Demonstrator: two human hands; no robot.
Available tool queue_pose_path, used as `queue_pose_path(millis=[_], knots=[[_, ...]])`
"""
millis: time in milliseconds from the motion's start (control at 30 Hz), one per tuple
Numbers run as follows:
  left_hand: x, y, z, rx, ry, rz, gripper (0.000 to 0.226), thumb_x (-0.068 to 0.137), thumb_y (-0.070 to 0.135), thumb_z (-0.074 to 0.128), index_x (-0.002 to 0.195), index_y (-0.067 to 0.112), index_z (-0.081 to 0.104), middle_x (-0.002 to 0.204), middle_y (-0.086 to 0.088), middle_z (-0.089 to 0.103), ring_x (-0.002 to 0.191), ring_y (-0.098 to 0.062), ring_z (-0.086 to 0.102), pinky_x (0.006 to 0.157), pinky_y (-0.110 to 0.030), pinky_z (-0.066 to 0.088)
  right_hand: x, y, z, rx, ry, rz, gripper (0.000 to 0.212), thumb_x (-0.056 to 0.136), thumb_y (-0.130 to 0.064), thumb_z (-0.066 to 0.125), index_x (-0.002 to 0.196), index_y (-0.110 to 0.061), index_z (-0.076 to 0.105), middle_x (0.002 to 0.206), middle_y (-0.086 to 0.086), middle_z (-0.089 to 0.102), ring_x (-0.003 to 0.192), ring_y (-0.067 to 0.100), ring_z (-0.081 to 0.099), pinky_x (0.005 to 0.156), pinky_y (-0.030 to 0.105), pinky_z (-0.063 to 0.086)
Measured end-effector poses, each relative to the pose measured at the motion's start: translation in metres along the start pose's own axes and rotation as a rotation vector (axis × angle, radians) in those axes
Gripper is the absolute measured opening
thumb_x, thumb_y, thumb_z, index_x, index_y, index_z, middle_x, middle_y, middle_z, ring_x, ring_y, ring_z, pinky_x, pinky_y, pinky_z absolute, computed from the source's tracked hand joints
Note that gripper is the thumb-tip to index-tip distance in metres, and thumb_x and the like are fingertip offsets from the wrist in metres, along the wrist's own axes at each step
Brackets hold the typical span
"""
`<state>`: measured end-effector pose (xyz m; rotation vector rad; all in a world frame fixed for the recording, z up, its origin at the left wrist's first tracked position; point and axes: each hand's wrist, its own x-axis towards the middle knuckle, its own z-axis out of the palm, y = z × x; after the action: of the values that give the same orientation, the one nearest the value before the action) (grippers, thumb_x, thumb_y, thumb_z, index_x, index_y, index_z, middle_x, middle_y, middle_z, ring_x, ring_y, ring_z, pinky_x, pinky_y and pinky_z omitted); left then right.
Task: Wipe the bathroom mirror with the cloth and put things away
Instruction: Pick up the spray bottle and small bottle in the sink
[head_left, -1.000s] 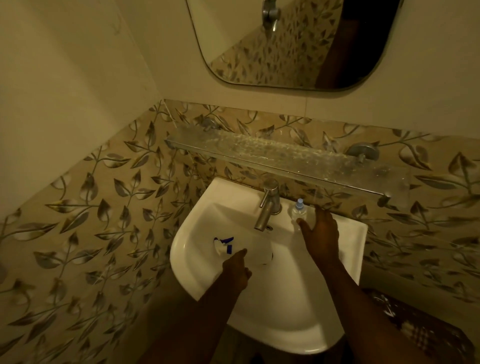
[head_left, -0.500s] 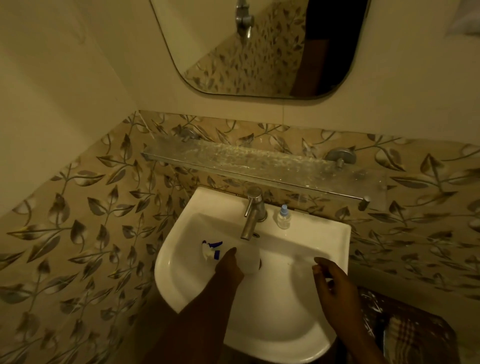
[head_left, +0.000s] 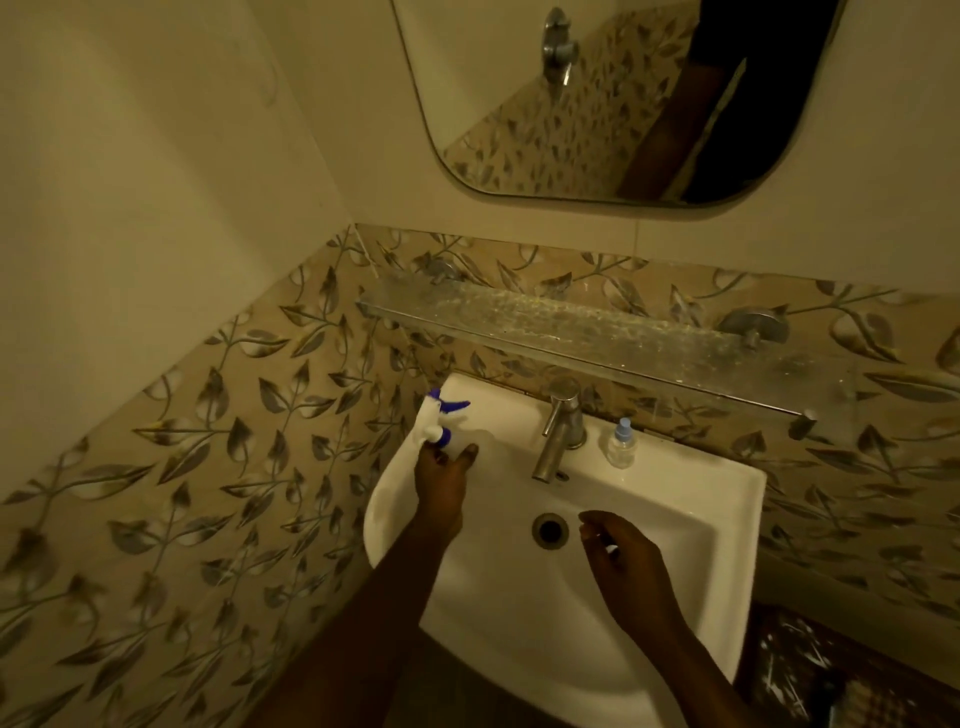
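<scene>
The rounded mirror (head_left: 597, 98) hangs on the cream wall above the basin. My left hand (head_left: 441, 480) grips a white spray bottle with a blue trigger (head_left: 439, 418) at the white sink's (head_left: 717, 499) back left corner. My right hand (head_left: 623, 558) hovers over the bowl just right of the drain (head_left: 549, 530), fingers loosely curled and holding nothing. No cloth shows in view.
A steel tap (head_left: 558, 431) stands at the sink's back, with a small clear bottle with a blue cap (head_left: 621, 444) to its right. A spotted glass shelf (head_left: 597, 332) runs along the leaf-patterned tiles above. A dark patterned object (head_left: 841, 675) sits at lower right.
My left hand carried the spray bottle from the middle of the bowl up to the sink's back left corner. My right hand drew back from the small bottle to above the drain.
</scene>
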<state>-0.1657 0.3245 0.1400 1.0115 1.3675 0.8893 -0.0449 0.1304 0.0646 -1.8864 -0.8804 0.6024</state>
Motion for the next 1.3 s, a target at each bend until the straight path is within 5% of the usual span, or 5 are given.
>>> queue_pose_path(millis=[433, 600, 733, 967, 1300], knots=[[0.035, 0.054, 0.055, 0.1, 0.108, 0.158, 0.066, 0.096, 0.015, 0.078, 0.152, -0.004, 0.047, 0.151, -0.022, 0.057, 0.143, -0.038, 0.053, 0.123, -0.045, 0.038, -0.01, 0.016, -0.019, 0.092, 0.126, 0.123, 0.019, 0.103, -0.025, 0.062, 0.116, -0.039, 0.067, 0.107, -0.022, 0.069, 0.096, 0.003, 0.066, 0.076, 0.013, 0.048], [0.038, 0.054, 0.065, 0.381, -0.048, 0.156, 0.066, 0.096, 0.025, 0.079, 0.151, 0.001, 0.051, 0.151, -0.022, 0.056, 0.142, -0.038, 0.052, 0.12, -0.047, 0.041, -0.007, 0.026, -0.036, 0.064, 0.168, 0.153, 0.018, 0.104, -0.028, 0.061, 0.119, -0.037, 0.067, 0.104, -0.027, 0.065, 0.096, 0.002, 0.064, 0.075, 0.014, 0.046], [0.043, 0.051, 0.065, 0.668, -0.155, 0.205, 0.075, 0.094, 0.033, 0.08, 0.157, 0.01, 0.045, 0.158, -0.02, 0.042, 0.149, -0.041, 0.041, 0.123, -0.05, 0.036, 0.013, 0.028, -0.041, 0.0, 0.193, 0.127, 0.028, 0.101, -0.019, 0.065, 0.128, -0.028, 0.066, 0.118, -0.007, 0.068, 0.102, 0.015, 0.066, 0.08, 0.026, 0.052], [0.051, 0.05, 0.057, 0.483, -0.198, 0.198, 0.073, 0.093, 0.006, 0.079, 0.156, -0.001, 0.043, 0.157, -0.021, 0.05, 0.148, -0.037, 0.046, 0.124, -0.049, 0.036, 0.076, 0.017, -0.043, -0.172, 0.183, 0.186, 0.071, 0.093, -0.018, 0.077, 0.155, -0.009, 0.044, 0.156, 0.019, 0.047, 0.144, 0.039, 0.045, 0.119, 0.053, 0.039], [0.073, 0.049, 0.046, 0.38, -0.172, 0.147, 0.077, 0.091, 0.009, 0.082, 0.157, 0.002, 0.043, 0.159, -0.02, 0.049, 0.148, -0.038, 0.046, 0.123, -0.052, 0.038, 0.125, 0.013, -0.028, -0.183, 0.095, 0.206, 0.06, 0.089, -0.021, 0.081, 0.144, -0.013, 0.057, 0.141, 0.018, 0.062, 0.132, 0.041, 0.055, 0.111, 0.051, 0.044]])
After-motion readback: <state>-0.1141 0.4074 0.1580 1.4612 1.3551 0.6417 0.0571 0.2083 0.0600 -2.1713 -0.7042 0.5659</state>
